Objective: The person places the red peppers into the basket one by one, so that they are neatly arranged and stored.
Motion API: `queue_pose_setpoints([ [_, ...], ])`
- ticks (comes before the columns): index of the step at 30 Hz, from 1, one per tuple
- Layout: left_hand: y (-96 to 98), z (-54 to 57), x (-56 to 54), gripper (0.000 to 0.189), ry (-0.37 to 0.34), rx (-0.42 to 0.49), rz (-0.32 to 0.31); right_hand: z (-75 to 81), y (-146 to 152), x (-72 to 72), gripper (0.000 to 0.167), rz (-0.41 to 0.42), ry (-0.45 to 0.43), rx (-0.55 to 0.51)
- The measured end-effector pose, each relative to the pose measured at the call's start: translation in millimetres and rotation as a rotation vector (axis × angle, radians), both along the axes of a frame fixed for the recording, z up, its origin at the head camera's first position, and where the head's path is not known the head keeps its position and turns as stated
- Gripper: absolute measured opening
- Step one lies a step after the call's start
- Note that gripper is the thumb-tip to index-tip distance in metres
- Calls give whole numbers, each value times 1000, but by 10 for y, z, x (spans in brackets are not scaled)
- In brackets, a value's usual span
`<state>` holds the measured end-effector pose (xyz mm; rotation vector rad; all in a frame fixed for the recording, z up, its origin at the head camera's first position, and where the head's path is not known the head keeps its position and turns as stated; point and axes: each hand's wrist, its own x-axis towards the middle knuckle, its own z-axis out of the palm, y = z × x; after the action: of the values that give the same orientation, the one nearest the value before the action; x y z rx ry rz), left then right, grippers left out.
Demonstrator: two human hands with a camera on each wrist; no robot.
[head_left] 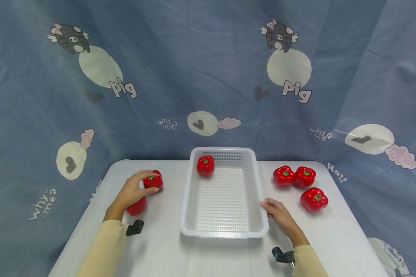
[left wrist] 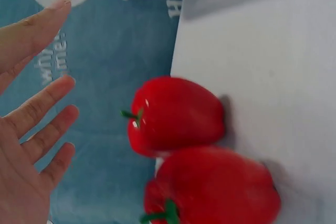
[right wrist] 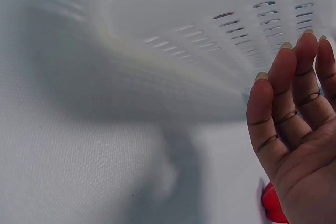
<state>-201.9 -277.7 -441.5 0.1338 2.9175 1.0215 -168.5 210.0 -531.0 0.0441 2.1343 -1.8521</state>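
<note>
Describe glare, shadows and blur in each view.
Head: bright glints on the red peppers, a soft shadow below the white basket's near edge. Left wrist: the lower pepper looks slightly soft; shadows fall on the table to the peppers' right. Right wrist: a broad, soft-edged grey shadow beside the basket; the right hand looks fairly sharp.

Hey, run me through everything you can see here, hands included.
Curtain: one, blue with printed pigs, background
Table: one, white, foreground
Basket: one, white, middle of the table
Left peppers: two, red, on the table's left
Basket pepper: one, red, in the basket's far left corner
Right peppers: three, red, on the table's right
Wrist cameras: two, dark, one per wrist
Sleeves: two, pale yellow, forearms
Left hand: one, bare, at the left peppers
Right hand: one, bare, at the basket's right side
</note>
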Motion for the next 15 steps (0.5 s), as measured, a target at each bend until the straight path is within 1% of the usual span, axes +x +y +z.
queue_pose_setpoints([
  [4,-78,-54,43,65,-36,-9,36,1,-10,2,40,-22,-10,-13],
  [10,-177,-150,110,63,-81,19,96,-7,-29,7,41,-45,-19,-21],
  [15,-259,-219,153,62,-97,19,119,-3,-40,13,42,-55,-21,-21],
])
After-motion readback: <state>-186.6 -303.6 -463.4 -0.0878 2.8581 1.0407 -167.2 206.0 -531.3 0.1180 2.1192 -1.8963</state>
